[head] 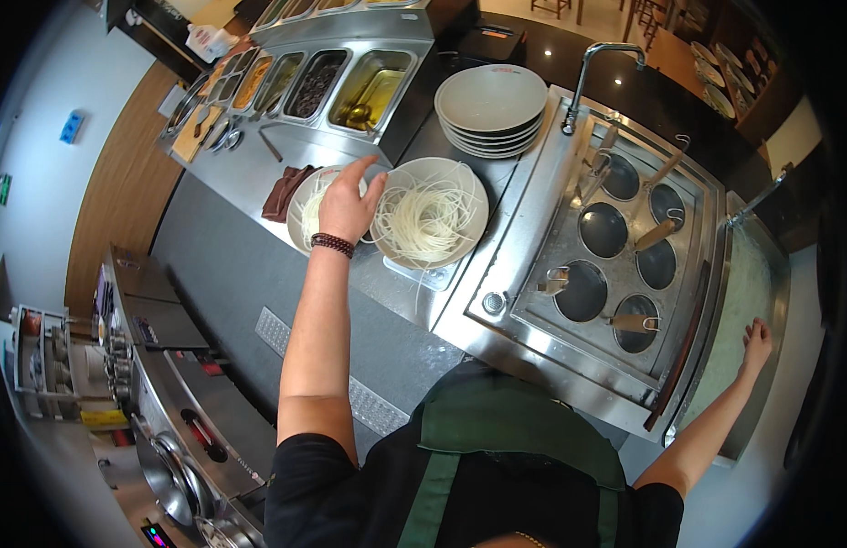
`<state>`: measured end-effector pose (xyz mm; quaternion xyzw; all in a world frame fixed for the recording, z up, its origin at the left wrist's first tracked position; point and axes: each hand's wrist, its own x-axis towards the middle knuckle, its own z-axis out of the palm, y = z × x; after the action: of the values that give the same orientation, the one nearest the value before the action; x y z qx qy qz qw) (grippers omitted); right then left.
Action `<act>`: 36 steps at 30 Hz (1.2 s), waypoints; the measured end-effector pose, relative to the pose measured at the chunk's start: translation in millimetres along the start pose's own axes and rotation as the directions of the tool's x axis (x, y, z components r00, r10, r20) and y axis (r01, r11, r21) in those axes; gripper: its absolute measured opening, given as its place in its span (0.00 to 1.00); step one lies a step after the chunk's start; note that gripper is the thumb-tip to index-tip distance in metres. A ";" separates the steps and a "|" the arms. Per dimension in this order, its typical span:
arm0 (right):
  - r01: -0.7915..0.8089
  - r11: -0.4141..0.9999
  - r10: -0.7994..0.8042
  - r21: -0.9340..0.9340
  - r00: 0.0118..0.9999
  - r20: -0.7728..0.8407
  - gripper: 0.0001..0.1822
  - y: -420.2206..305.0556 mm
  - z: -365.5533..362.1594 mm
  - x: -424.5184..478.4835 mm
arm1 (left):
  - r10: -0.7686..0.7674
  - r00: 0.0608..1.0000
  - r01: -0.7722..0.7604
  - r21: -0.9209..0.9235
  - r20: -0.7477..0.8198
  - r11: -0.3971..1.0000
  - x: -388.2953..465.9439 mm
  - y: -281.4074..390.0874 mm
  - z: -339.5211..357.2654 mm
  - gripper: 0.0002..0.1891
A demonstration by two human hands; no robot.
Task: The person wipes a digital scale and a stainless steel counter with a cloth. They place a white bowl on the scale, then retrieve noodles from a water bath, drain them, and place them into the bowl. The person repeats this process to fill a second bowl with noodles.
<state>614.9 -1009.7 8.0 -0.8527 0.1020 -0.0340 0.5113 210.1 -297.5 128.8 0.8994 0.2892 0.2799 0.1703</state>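
Observation:
My left hand (pixel 349 202) is over a bowl of pale noodles (pixel 297 216), fingers extended, thumb apart and nothing visible in it. Part of that bowl is hidden behind the hand. Right beside it, a larger bowl (pixel 477 229) sits on a white kitchen scale (pixel 434 277). It holds a coiled heap of thin white noodles (pixel 427 222), and some strands hang over its front rim. Far to the right, my right hand (pixel 758 346) is above a long steel basin (pixel 728 390) of cloudy, pale contents. Its fingers are loosely bent, with nothing seen between them.
A noodle boiler (pixel 622 274) with several round wells and wooden-handled strainers stands between my hands. Behind the bowls rises a stack of bowls (pixel 492 103). Steel ingredient pans (pixel 317 85), a brown cloth (pixel 286 195) and a faucet (pixel 581 89) are nearby.

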 end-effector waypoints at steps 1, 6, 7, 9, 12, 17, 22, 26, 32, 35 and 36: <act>0.042 0.998 -0.044 0.055 0.998 0.039 0.17 -14.8 13.1 -0.9 | 0.035 0.997 -0.035 0.000 -0.062 0.999 -3.3 -1.3 -6.8 0.15; 0.231 0.964 -0.252 0.130 0.949 0.189 0.15 -134.1 72.8 -56.9 | -0.100 0.975 0.055 -0.223 -0.199 0.973 -32.5 -25.6 -31.3 0.13; 0.262 0.958 -0.281 0.113 0.936 0.211 0.15 -157.5 80.5 -74.3 | -0.120 0.970 0.069 -0.235 -0.212 0.970 -38.5 -32.0 -33.3 0.13; 0.317 0.944 -0.330 0.093 0.908 0.258 0.14 -197.8 95.7 -104.8 | -0.196 0.959 0.125 -0.316 -0.205 0.940 -51.4 -49.1 -33.9 0.12; 0.404 0.907 -0.419 0.114 0.852 0.313 0.13 -236.2 129.6 -149.6 | -0.271 0.944 0.179 -0.393 -0.191 0.902 -68.5 -86.2 -31.2 0.11; 0.424 0.900 -0.420 0.099 0.782 0.461 0.08 -292.2 241.4 -285.4 | -0.321 0.940 0.235 -0.468 -0.114 0.852 -98.3 -124.4 -30.0 0.08; 0.242 0.940 0.109 -0.239 0.451 0.886 0.23 -235.9 373.3 -427.0 | -0.045 0.998 0.059 -0.431 0.042 0.900 -95.9 -118.9 -14.0 0.11; -0.235 0.955 0.243 -0.183 0.256 0.936 0.16 -201.6 413.2 -482.4 | 0.252 0.957 -0.162 -0.457 0.142 0.874 -85.1 -101.5 4.3 0.18; 0.029 0.991 -0.130 0.131 0.453 0.882 0.10 -296.1 361.0 -452.2 | 0.525 0.798 -0.410 -0.373 0.295 0.833 -58.2 -54.4 44.3 0.26; -0.052 0.946 -0.221 0.319 0.615 0.757 0.11 -333.8 317.8 -410.4 | 0.512 0.794 -0.414 -0.324 0.329 0.851 -49.7 -53.7 77.9 0.23; 0.000 0.923 -0.279 0.385 0.690 0.668 0.11 -340.9 300.5 -396.1 | 0.501 0.790 -0.403 -0.315 0.354 0.859 -47.1 -53.4 83.1 0.22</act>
<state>324.2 -511.5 183.2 -0.6973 -0.1775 0.2407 0.6514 205.6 -297.1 19.5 0.9562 -0.0132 0.1410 0.2563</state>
